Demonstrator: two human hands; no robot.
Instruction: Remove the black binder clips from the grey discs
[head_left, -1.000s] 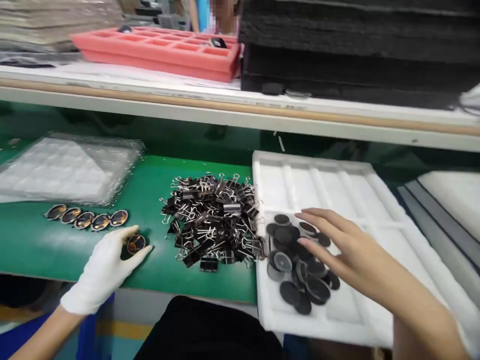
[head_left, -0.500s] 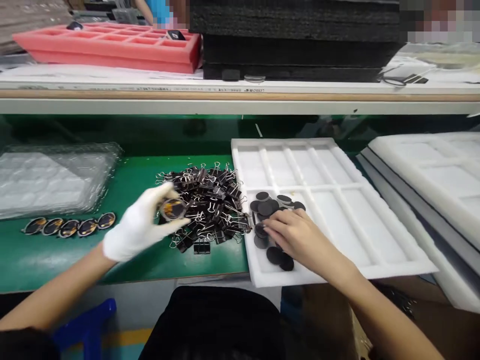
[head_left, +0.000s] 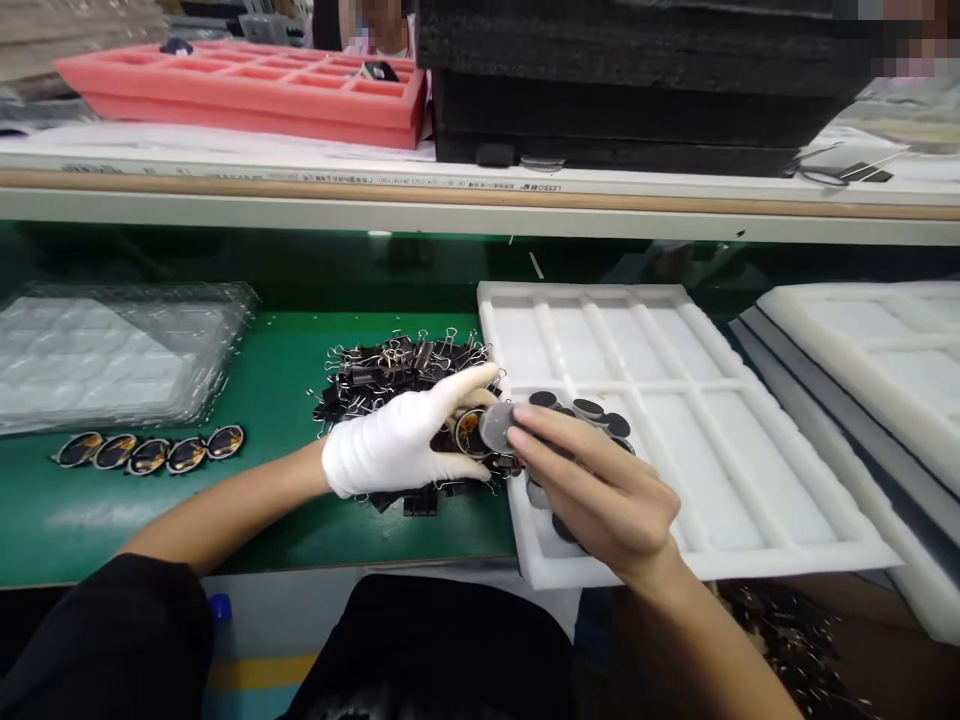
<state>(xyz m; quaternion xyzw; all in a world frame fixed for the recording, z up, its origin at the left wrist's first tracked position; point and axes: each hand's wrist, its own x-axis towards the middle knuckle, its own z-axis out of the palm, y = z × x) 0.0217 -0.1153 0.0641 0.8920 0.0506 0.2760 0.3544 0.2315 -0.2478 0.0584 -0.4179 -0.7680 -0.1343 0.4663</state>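
My left hand (head_left: 397, 440), in a white glove, pinches a shiny round amber piece (head_left: 470, 432) above the pile of black binder clips (head_left: 390, 375). My bare right hand (head_left: 600, 490) pinches a grey-black disc (head_left: 496, 427) and holds it against that piece. Both hands meet at the left edge of the white foam tray (head_left: 675, 400), where more black discs (head_left: 592, 410) lie in a compartment, partly hidden by my right hand. A row of several amber pieces (head_left: 150, 452) lies on the green mat (head_left: 277, 360) to the left.
Clear plastic blister trays (head_left: 112, 350) are stacked at the far left. More white foam trays (head_left: 877, 350) sit to the right. The shelf above carries a red foam tray (head_left: 247, 85) and stacked black foam (head_left: 637, 90). Other people stand behind it.
My left hand lifted an amber piece off the mat and carried it right over the clips. My right hand picked a disc from the tray and brought it to the piece.
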